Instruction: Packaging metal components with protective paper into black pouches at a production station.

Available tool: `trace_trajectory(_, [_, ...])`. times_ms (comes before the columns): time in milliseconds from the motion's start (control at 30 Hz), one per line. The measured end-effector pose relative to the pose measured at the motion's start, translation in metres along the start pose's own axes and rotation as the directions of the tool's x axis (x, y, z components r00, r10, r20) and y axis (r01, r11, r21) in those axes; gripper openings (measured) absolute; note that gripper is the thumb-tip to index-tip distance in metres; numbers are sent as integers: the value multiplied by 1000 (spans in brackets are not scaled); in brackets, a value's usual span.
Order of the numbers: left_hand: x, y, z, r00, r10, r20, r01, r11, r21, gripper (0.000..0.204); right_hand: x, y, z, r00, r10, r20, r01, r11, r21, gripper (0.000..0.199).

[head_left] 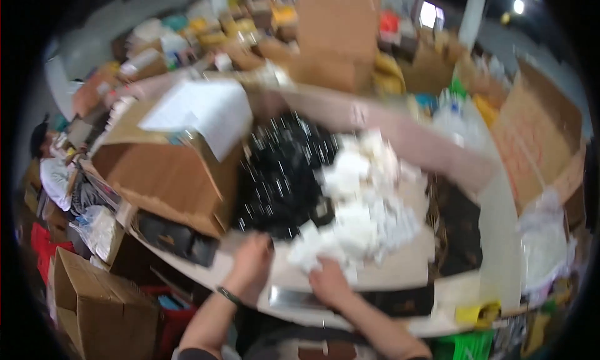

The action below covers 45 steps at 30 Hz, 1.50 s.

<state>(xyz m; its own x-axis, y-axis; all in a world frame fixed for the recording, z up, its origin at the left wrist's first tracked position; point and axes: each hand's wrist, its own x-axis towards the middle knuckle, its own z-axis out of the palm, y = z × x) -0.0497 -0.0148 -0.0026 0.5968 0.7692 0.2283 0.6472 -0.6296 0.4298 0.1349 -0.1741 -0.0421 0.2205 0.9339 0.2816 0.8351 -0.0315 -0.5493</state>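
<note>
The picture is smeared by motion. My left hand (253, 260) is over the near side of a pale tabletop (409, 247), beside a heap of shiny black pieces (284, 172). Its fingers are too blurred to read. My right hand (329, 284) looks closed at the near edge of a pile of small white pieces (359, 213), perhaps paper or cards. What it holds, if anything, is hidden. The white pile lies against the right side of the black heap. A flat silvery strip (294, 297) sits at the table's near edge, between my forearms.
An open cardboard box (172, 172) with a white sheet (200, 110) on top stands left of the heap. Another open carton (100, 304) is at lower left. A person (56, 169) sits at far left. Cartons and bags crowd the back; a clear plastic bag (544, 247) hangs at right.
</note>
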Motion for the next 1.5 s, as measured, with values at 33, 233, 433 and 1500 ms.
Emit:
trace_trajectory(33, [0, -11, 21, 999, 4, -54, -3, 1000, 22, 16, 11, 1, 7, 992, -29, 125, 55, 977, -207, 30])
trace_trajectory(233, [-1, -8, 5, 996, 79, 28, -75, 991, -111, 16, 11, 21, -8, 947, -133, 293, 161, 984, -71, 14])
trace_trajectory(433, [9, -14, 8, 999, -37, 20, 40, 987, -153, 15, -10, -17, -51, 818, -71, 570, 10, 994, 109, 23])
trace_trajectory(1500, [3, -5, -80, 982, 177, -72, -161, 970, 184, 9, -90, 19, -44, 818, -493, 297, 554, 813, -177, 42])
